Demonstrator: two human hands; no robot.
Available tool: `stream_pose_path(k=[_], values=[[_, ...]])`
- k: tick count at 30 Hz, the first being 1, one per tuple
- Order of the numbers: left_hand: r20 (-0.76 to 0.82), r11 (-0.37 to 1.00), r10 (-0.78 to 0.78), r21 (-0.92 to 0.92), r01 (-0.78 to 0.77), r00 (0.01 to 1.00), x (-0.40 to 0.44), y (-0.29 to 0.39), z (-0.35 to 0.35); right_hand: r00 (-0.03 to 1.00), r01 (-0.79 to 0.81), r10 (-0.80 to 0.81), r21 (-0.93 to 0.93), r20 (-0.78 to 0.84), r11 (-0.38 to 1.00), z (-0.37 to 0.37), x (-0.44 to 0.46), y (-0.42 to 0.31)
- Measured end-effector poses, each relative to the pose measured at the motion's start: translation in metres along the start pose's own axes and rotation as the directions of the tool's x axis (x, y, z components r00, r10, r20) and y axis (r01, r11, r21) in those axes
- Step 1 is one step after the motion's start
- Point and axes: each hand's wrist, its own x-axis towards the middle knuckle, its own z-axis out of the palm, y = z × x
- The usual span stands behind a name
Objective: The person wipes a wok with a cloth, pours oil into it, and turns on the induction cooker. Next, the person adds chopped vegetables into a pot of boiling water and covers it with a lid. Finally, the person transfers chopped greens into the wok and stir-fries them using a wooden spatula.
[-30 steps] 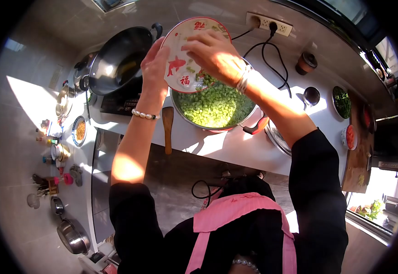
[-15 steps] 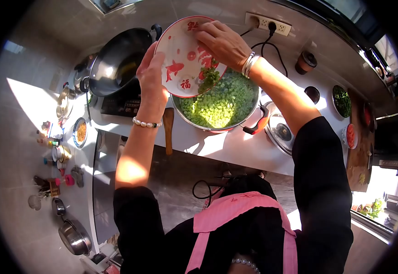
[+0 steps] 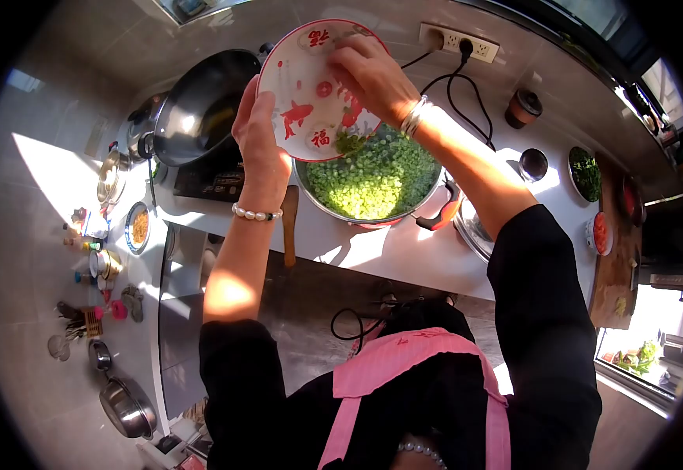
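My left hand grips the left rim of a white plate with red fish patterns and a red edge. The plate is tilted over a pan holding chopped green vegetables. A small clump of green bits clings near the plate's lower edge. My right hand is over the plate's upper right part, fingers bent and close together against its surface; whether they pinch anything is hidden. The pan's red and black handle points to the right.
A black wok stands at the left, beyond a wooden spatula. Right of the pan are a glass lid, a dark jar, a bowl of greens and a bowl of red pieces. A black cord hangs from the wall socket.
Most green bits have slid off the plate, leaving a small clump low on it. The plate has shifted slightly up and left, and my right hand has moved across its surface.
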Motion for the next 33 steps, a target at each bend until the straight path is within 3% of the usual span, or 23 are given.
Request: stream_pose_path(k=[3,5,7,9,10,15,18,21,23,25,27,28,29,31,33], values=[[-0.018,0.999,0.048,-0.005,-0.048,0.999,0.002,0.0,-0.002,0.909,0.063,-0.109,0.125,0.402,0.99,0.015,-0.047,-0.009],[-0.027,0.998,0.069,0.008,-0.069,0.997,0.005,0.001,-0.004,0.894,0.06,-0.126,0.164,0.429,0.985,0.009,-0.058,-0.017],[-0.038,0.998,0.058,0.032,-0.057,0.998,0.003,0.001,-0.007,0.932,-0.05,-0.008,0.153,0.362,0.987,-0.002,-0.045,-0.011],[-0.036,0.998,0.052,0.037,-0.05,0.998,-0.001,0.002,-0.005,0.999,0.014,-0.014,-0.01,0.041,1.0,-0.008,-0.022,-0.002],[-0.034,0.998,0.048,0.039,-0.047,0.998,-0.003,0.004,-0.004,1.0,-0.005,0.005,-0.029,0.025,1.0,-0.004,-0.02,0.002],[-0.036,0.996,0.073,-0.052,-0.075,0.997,-0.006,0.001,0.0,0.971,-0.205,0.163,0.253,0.175,0.945,0.02,-0.051,-0.027],[-0.062,0.994,0.11,0.016,-0.109,0.992,-0.008,-0.003,0.001,0.969,-0.051,-0.003,0.213,0.245,0.976,0.027,-0.062,-0.036],[-0.088,0.99,0.139,0.039,-0.136,0.986,-0.007,-0.001,0.002,0.923,-0.026,-0.044,0.176,0.382,0.984,0.011,-0.064,-0.027],[-0.085,0.99,0.138,0.034,-0.136,0.987,-0.008,-0.001,0.001,0.965,-0.121,0.077,0.164,0.252,0.979,0.0,-0.049,-0.028],[-0.07,0.991,0.135,0.03,-0.133,0.988,-0.011,-0.001,0.001,0.989,-0.1,0.071,0.231,0.131,0.968,0.005,-0.036,-0.028],[-0.077,0.986,0.159,0.07,-0.154,0.984,-0.013,-0.001,0.002,0.941,0.066,-0.126,0.196,0.313,0.978,0.01,-0.049,-0.026],[-0.08,0.982,0.177,0.087,-0.17,0.981,-0.012,-0.001,0.004,0.934,0.093,-0.162,0.219,0.319,0.971,0.015,-0.062,-0.024],[-0.073,0.984,0.169,0.06,-0.165,0.983,-0.011,0.002,0.005,0.88,-0.008,-0.075,0.171,0.469,0.985,0.009,-0.067,-0.024],[-0.062,0.989,0.148,0.015,-0.147,0.987,-0.014,0.008,0.001,0.897,-0.024,-0.052,0.166,0.439,0.986,0.003,-0.074,-0.017],[-0.054,0.985,0.173,0.028,-0.172,0.983,-0.014,0.009,0.0,0.976,-0.132,0.108,0.12,0.191,0.984,-0.009,-0.057,-0.019]])
